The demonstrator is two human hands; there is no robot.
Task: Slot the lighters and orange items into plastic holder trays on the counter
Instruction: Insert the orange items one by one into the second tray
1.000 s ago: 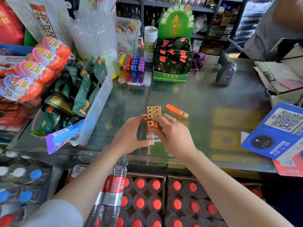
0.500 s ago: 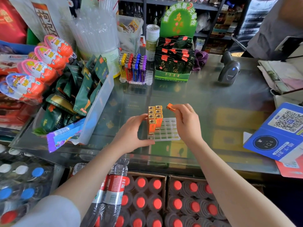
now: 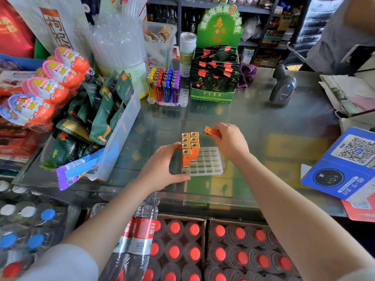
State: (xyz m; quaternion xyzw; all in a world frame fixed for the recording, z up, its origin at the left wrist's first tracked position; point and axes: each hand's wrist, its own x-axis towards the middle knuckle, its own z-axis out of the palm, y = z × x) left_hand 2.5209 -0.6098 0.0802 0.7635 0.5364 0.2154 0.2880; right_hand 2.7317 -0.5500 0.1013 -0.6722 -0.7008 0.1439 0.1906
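A clear plastic holder tray (image 3: 207, 165) with a grid of slots lies on the glass counter in front of me. Several orange lighters (image 3: 189, 149) stand upright in its left columns. My left hand (image 3: 164, 167) rests against the tray's left side, fingers by the standing lighters. My right hand (image 3: 230, 141) is above the tray's far right corner, pinching one orange lighter (image 3: 211, 131) that points left. A second tray (image 3: 168, 101) at the back holds several coloured lighters (image 3: 163, 85) in yellow, red, blue and purple.
A green box of dark sachets (image 3: 215, 78) and a barcode scanner (image 3: 283, 88) stand at the back. A clear bin of green packets (image 3: 113, 122) crowds the left. A blue QR stand (image 3: 343, 167) sits on the right. Bottle crates (image 3: 203, 250) lie below the counter.
My right hand left the tray, took the loose orange lighter from the counter beside it and lifted it. My left hand stayed by the tray.
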